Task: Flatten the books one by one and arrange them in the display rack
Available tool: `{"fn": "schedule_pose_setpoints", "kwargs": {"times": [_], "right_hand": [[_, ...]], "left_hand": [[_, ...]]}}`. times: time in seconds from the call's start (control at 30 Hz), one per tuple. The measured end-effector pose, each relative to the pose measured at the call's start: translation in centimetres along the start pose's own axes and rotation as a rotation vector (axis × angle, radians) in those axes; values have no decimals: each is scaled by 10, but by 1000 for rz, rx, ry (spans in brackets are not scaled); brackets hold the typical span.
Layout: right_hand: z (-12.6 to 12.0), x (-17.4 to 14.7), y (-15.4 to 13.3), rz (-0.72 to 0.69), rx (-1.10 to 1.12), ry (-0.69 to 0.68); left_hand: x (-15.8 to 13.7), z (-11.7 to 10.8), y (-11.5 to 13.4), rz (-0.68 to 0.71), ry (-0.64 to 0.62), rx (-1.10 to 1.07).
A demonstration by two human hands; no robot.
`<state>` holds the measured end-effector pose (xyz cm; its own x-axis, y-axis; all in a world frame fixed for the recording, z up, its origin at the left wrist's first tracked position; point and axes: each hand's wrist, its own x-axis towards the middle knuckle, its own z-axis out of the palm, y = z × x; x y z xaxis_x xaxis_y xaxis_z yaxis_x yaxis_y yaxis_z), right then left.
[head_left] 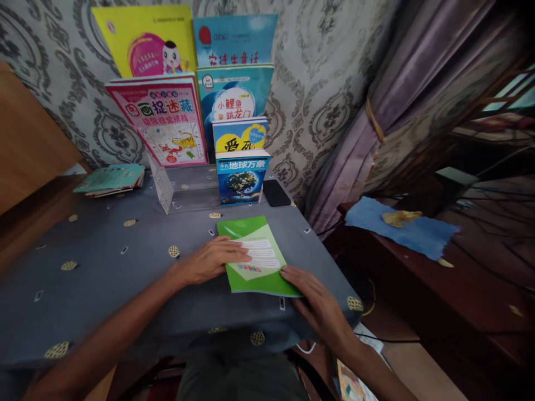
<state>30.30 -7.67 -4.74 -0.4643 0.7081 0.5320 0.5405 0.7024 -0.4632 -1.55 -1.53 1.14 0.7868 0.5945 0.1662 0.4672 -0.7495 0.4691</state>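
A green book [251, 281] with a pale printed panel lies in front of me on the cloth-covered table. My left hand [215, 257] reaches over its left edge, fingers stretched out flat on the cover. At the lower right edge, my right hand [311, 289] grips the book, fingers on top and thumb low by the corner. Beyond it stands a clear display rack [165, 186] holding upright books: a pink one [167, 125], a yellow one [146, 39], several blue-toned ones, and in front a book with a globe cover [242, 181].
Thin teal books [111, 179] lie stacked at the back left beside a wooden panel [33, 139]. A black phone [276, 192] lies right of the rack. Past the table's right edge are a purple curtain [355, 128] and a dark red surface bearing a blue cloth [376, 223].
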Motion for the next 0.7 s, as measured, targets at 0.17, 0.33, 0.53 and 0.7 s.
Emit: {"fn": "schedule_pose_setpoints", "kwargs": {"times": [0.17, 0.33, 0.53, 0.7], "right_hand": [[-8, 18, 15, 59, 239, -11], [-8, 43, 18, 158, 407, 40], [-24, 75, -17, 390, 384, 59], [-18, 89, -23, 557, 582, -99]], "left_hand": [[-1, -10, 24, 40, 179, -237], [-4, -32, 57, -149, 254, -580], [20, -37, 54, -297, 737, -985], [35, -14, 16, -437, 935, -1132]]}}
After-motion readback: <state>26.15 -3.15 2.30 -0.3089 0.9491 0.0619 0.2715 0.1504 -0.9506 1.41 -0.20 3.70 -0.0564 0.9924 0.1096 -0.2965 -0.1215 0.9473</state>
